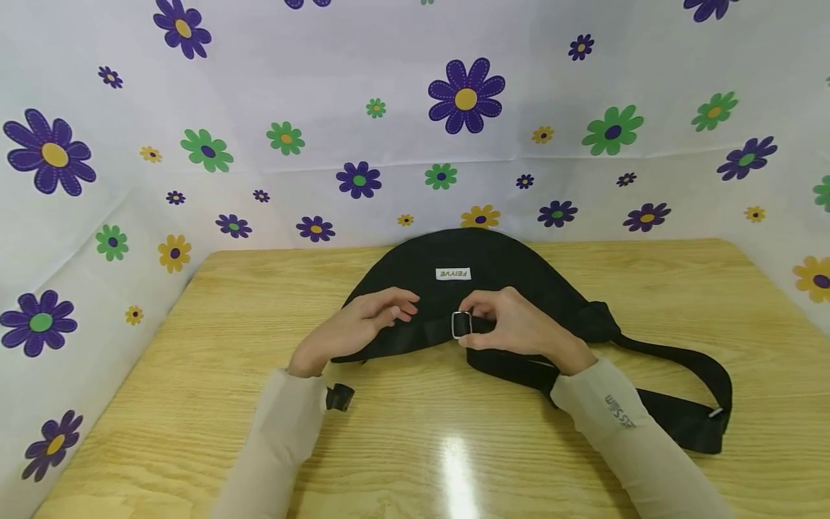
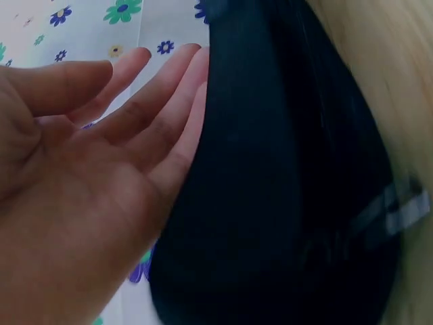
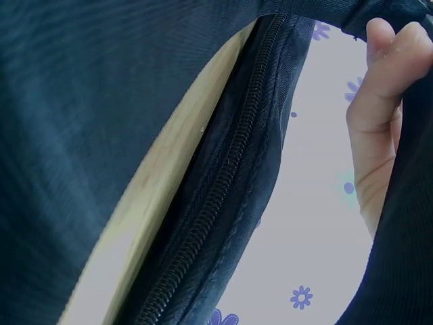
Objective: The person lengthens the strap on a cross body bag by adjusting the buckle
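A black sling bag (image 1: 486, 252) with a white label (image 1: 453, 274) lies on the table, its curved edge toward the back wall. My right hand (image 1: 515, 321) pinches a metal strap slider (image 1: 454, 326) between thumb and fingers, in front of the bag's straight edge. The black strap (image 1: 512, 371) runs from there under my right forearm. My left hand (image 1: 357, 324) hovers over the bag's left part with loosely bent fingers and holds nothing. In the left wrist view those fingers (image 2: 159, 112) are beside the dark fabric. A zipper (image 3: 230, 159) shows in the right wrist view; the slider is hidden there.
The rest of the strap (image 1: 707, 375) loops across the table's right side. A black plastic buckle (image 1: 340, 397) sits beside my left sleeve. Behind the wooden table (image 1: 194, 418) hangs a white cloth (image 1: 389, 65) with printed flowers.
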`<action>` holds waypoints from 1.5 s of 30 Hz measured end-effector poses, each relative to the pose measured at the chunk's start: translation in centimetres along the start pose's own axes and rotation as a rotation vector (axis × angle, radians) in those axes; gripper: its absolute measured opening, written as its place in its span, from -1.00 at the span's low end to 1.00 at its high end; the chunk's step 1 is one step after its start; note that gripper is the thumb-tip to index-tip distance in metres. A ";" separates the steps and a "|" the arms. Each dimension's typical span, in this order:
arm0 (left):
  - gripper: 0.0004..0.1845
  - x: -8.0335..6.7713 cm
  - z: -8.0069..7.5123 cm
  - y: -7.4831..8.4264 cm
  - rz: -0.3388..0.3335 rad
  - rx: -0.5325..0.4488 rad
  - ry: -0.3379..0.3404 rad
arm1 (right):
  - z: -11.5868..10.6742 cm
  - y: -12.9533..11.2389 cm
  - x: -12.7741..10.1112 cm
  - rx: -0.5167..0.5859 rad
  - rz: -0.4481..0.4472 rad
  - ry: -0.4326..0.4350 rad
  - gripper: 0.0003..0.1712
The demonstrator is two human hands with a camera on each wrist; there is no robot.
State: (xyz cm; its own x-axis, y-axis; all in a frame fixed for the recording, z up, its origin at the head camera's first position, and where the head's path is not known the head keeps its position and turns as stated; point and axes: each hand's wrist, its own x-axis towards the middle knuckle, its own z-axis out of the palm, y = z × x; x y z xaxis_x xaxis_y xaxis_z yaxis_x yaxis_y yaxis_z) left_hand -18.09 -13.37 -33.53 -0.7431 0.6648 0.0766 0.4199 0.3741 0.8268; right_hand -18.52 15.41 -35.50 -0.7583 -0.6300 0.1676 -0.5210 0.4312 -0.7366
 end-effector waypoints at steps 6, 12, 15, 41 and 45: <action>-0.63 2.0 1.3 0.0 -0.008 -0.006 -0.058 | 0.0 0.0 0.1 -0.004 -0.008 0.006 -0.62; -0.64 2.9 2.2 -0.1 -0.076 0.037 -0.065 | 0.1 0.0 0.0 0.007 0.008 -0.009 -0.61; -0.65 3.0 2.5 -0.2 -0.116 0.059 -0.057 | 0.1 0.0 -0.1 0.018 0.022 -0.024 -0.59; -0.48 3.8 4.6 0.1 -0.047 0.018 -0.029 | -2.0 1.7 -0.8 0.611 0.216 -0.146 -0.64; -0.52 4.0 4.9 0.1 -0.035 0.026 -0.013 | -2.2 2.3 -1.2 0.623 0.240 -0.161 -0.65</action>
State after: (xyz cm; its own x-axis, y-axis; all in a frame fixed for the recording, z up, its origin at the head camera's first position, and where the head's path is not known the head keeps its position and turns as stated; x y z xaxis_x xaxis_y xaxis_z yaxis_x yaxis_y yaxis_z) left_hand -18.44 -7.51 -35.93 -0.7510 0.6591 0.0404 0.4072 0.4140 0.8141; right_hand -19.69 18.55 -35.99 -0.7321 -0.6720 -0.1116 0.0138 0.1491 -0.9887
